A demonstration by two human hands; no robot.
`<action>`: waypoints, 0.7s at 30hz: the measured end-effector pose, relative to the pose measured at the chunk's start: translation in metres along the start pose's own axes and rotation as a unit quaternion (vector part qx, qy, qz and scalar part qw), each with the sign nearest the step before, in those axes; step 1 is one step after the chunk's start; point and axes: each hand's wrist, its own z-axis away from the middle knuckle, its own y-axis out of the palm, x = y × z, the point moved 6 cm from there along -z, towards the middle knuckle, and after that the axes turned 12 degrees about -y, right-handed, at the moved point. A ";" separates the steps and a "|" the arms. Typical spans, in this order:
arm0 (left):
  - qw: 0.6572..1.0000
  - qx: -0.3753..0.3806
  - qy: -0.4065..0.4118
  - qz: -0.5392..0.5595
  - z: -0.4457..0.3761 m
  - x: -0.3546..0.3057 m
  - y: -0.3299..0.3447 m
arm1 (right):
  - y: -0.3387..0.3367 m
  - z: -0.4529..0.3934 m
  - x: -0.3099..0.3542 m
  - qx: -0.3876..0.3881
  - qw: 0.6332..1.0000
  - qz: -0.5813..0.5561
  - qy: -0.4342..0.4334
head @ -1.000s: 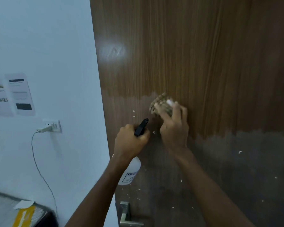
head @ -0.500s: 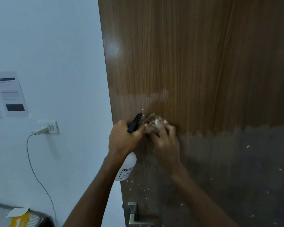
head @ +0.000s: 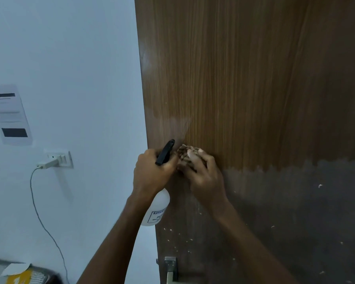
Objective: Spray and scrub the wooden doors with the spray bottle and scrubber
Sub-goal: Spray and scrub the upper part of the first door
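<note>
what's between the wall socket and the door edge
In the head view, only bare white wall lies between the wall socket and the wooden door; the socket's cable hangs down.

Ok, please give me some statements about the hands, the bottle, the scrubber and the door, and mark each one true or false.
1. The left hand holds the spray bottle. True.
2. The right hand presses the scrubber against the wooden door. True.
3. The lower part of the door looks lighter than the upper part. False: it is darker, with small pale flecks on it.
4. The bottle's nozzle is white. False: it is black; the bottle body is white.
5. A plug with a cable sits in the wall socket to the left of the door. True.
</note>
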 end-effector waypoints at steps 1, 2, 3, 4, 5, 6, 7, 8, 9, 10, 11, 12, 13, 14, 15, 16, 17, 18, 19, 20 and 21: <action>1.000 0.002 0.001 0.000 -0.001 0.002 -0.001 | -0.001 -0.014 -0.011 -0.009 1.000 -0.002 0.019; 1.000 0.002 0.002 -0.002 -0.002 0.004 -0.001 | -0.004 -0.034 -0.024 -0.027 0.998 0.003 0.062; 1.000 0.002 0.003 -0.005 -0.004 0.005 -0.002 | -0.008 -0.056 -0.039 -0.045 0.992 0.012 0.113; 1.000 0.001 0.004 -0.006 -0.005 0.006 -0.003 | -0.010 -0.076 -0.050 -0.062 0.986 0.018 0.154; 1.000 0.000 0.007 -0.006 -0.007 0.007 -0.005 | -0.010 -0.091 -0.057 -0.073 0.981 0.020 0.181; 1.000 -0.003 0.009 -0.005 -0.010 0.007 -0.007 | -0.008 -0.097 -0.056 -0.078 0.978 0.022 0.192; 1.000 -0.007 0.011 -0.002 -0.013 0.007 -0.010 | -0.006 -0.095 -0.049 -0.076 0.979 0.028 0.187; 1.000 -0.013 0.013 0.002 -0.015 0.007 -0.014 | -0.002 -0.085 -0.036 -0.068 0.982 0.034 0.170; 1.000 -0.018 0.015 0.008 -0.018 0.006 -0.017 | 0.003 -0.069 -0.019 -0.054 0.988 0.032 0.142; 1.000 -0.017 0.017 0.012 -0.019 0.006 -0.019 | 0.006 -0.050 -0.001 -0.043 0.993 0.028 0.107; 1.000 -0.014 0.018 0.014 -0.020 0.006 -0.019 | 0.007 -0.033 0.015 -0.034 0.996 0.023 0.073; 1.000 -0.009 0.020 0.014 -0.021 0.006 -0.019 | 0.009 -0.023 0.024 -0.027 0.998 0.020 0.048; 1.000 -0.005 0.022 0.016 -0.021 0.007 -0.020 | 0.010 -0.023 0.026 -0.025 0.999 0.019 0.036; 0.999 -0.005 0.026 0.021 -0.021 0.007 -0.021 | 0.011 -0.033 0.021 -0.028 0.999 0.021 0.037; 0.999 -0.008 0.030 0.022 -0.021 0.007 -0.023 | 0.012 -0.050 0.012 -0.034 0.998 0.029 0.049; 0.999 -0.009 0.033 0.019 -0.022 0.007 -0.024 | 0.013 -0.071 0.001 -0.042 0.996 0.039 0.073; 0.999 -0.009 0.033 0.018 -0.023 0.007 -0.025 | 0.012 -0.092 -0.009 -0.052 0.993 0.045 0.099; 0.999 -0.008 0.035 0.019 -0.024 0.005 -0.027 | 0.013 -0.109 -0.016 -0.063 0.989 0.042 0.124; 0.999 -0.008 0.035 0.020 -0.026 0.004 -0.029 | 0.013 -0.118 -0.017 -0.073 0.986 0.038 0.146; 0.999 -0.007 0.036 0.020 -0.027 0.002 -0.032 | 0.016 -0.116 -0.012 -0.078 0.984 0.038 0.153; 0.999 -0.007 0.036 0.018 -0.028 0.001 -0.035 | 0.020 -0.105 -0.002 -0.075 0.985 0.035 0.149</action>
